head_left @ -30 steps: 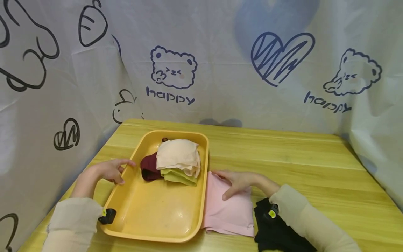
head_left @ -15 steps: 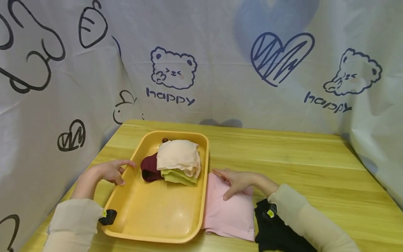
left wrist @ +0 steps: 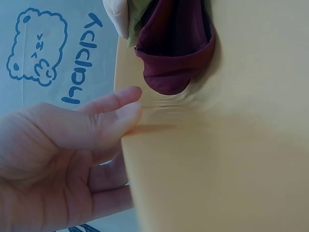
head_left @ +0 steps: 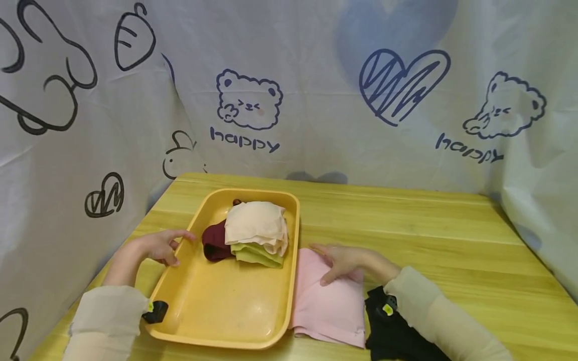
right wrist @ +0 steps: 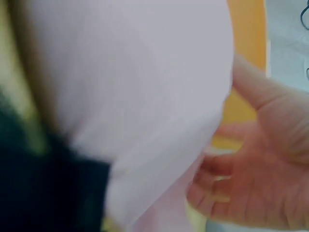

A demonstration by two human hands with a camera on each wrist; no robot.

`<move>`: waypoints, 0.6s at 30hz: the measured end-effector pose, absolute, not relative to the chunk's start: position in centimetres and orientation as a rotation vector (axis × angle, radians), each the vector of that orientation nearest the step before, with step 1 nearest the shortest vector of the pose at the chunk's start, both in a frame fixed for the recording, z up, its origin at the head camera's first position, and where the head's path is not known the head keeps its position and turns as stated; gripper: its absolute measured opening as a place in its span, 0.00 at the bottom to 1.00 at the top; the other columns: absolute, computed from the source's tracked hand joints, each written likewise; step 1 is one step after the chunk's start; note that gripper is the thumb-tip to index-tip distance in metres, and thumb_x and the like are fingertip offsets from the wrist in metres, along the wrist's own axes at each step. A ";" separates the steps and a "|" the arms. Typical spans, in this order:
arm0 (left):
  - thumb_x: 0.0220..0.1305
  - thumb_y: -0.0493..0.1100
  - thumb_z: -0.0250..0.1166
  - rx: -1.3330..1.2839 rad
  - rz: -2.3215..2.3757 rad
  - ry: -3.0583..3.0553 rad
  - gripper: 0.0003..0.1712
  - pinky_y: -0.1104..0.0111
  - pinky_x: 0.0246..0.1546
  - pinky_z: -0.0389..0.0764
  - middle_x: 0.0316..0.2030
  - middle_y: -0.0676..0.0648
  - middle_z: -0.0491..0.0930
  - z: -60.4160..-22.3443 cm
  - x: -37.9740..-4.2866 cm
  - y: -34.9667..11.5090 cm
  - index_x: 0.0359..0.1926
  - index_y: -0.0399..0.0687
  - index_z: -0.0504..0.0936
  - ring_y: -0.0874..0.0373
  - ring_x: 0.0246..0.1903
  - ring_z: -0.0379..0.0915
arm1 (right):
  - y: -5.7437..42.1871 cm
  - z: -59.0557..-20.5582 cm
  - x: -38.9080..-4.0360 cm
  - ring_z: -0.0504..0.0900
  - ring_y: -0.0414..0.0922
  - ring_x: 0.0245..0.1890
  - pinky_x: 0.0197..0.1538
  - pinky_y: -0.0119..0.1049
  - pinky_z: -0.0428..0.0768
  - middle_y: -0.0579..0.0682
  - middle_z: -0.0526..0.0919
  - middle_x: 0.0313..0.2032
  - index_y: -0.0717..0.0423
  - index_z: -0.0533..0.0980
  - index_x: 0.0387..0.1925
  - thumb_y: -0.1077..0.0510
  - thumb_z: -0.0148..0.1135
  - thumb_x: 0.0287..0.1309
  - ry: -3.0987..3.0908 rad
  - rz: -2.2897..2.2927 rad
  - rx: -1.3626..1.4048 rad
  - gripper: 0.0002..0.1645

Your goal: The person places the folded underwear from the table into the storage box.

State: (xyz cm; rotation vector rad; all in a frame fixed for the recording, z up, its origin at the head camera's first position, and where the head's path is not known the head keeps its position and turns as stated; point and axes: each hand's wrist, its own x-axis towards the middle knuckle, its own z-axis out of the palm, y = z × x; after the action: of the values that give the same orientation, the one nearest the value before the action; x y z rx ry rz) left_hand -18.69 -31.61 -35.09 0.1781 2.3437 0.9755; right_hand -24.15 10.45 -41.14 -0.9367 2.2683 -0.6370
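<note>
Up on your head, the camera looks forward and down over the tabletop, catching the whole yellow tray and the drawn-on sheet beyond; on your left wrist it's close in, turned sideways along the tray's edge, with the maroon cloth at the top; your right-wrist view is nearer yet, pink cloth blurring across most of it; all three share tray and sheet.

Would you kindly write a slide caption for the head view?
Left hand gripping a yellow tray, right hand holding a pink cloth beside it.
</note>
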 end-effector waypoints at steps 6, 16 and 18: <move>0.46 0.24 0.59 0.181 0.977 2.336 0.37 0.75 0.21 0.62 0.20 0.53 0.54 -35.1 -18.6 -31.5 0.60 0.31 0.58 0.63 0.17 0.55 | 10.0 -40.7 -23.8 0.52 0.57 0.66 0.65 0.50 0.52 0.64 0.52 0.66 0.68 0.48 0.67 0.55 0.70 0.44 2.258 -0.608 -0.807 0.55; 0.46 0.26 0.61 0.245 1.007 2.308 0.37 0.75 0.21 0.66 0.25 0.49 0.63 -35.9 -19.2 -32.8 0.60 0.38 0.60 0.63 0.19 0.61 | 9.9 -40.6 -23.8 0.52 0.56 0.66 0.65 0.49 0.54 0.65 0.51 0.66 0.67 0.46 0.68 0.56 0.70 0.44 2.279 -0.648 -0.834 0.57; 0.46 0.27 0.62 0.269 1.006 2.303 0.36 0.75 0.21 0.64 0.23 0.51 0.61 -36.1 -19.3 -33.1 0.59 0.39 0.61 0.64 0.17 0.60 | 9.8 -40.7 -23.8 0.51 0.56 0.66 0.65 0.49 0.53 0.65 0.51 0.66 0.68 0.45 0.67 0.56 0.70 0.44 2.274 -0.653 -0.809 0.58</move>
State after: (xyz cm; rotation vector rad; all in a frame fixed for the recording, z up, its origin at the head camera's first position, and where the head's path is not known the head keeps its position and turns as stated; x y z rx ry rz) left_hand -19.30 -33.09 -36.08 0.2688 2.3026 1.0063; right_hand -23.78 9.83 -40.68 -0.8094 2.2742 -0.6526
